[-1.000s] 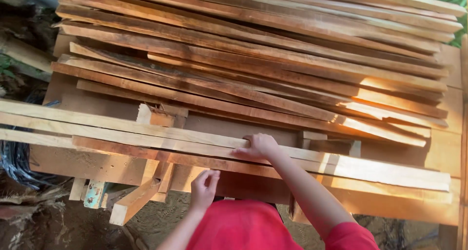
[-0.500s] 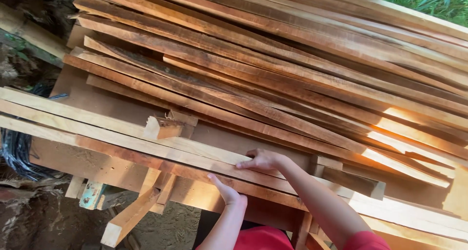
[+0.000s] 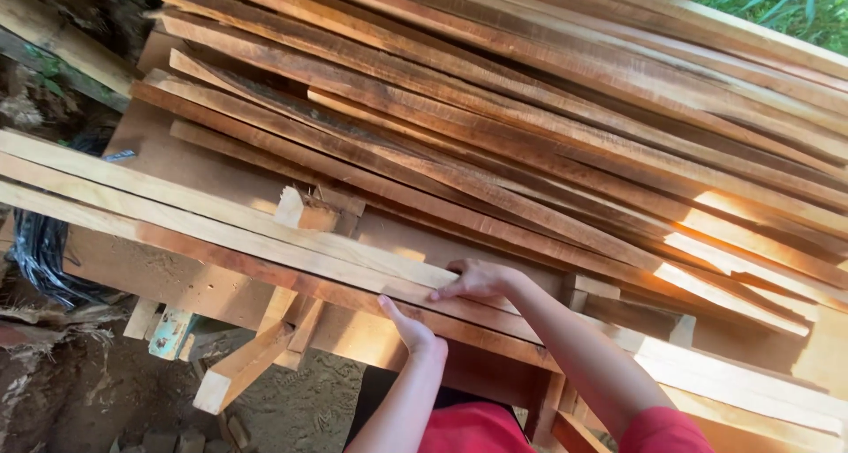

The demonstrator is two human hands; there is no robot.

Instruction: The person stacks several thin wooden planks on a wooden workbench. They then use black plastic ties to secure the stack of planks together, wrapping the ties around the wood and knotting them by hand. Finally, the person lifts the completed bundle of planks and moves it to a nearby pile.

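Head view: rough-sawn wooden slats point(image 3: 548, 126), long, thin, reddish-brown, heaped too many to count on a flat board bench point(image 3: 190, 166). Three paler planks point(image 3: 203, 219) lie along the near edge. Right hand point(image 3: 477, 281) flat, fingers spread, on the top plank (palm down); left hand point(image 3: 408, 328) half-open, pressing the edge beneath.

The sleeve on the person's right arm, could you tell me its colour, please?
Red, the sleeve, seen in the head view.
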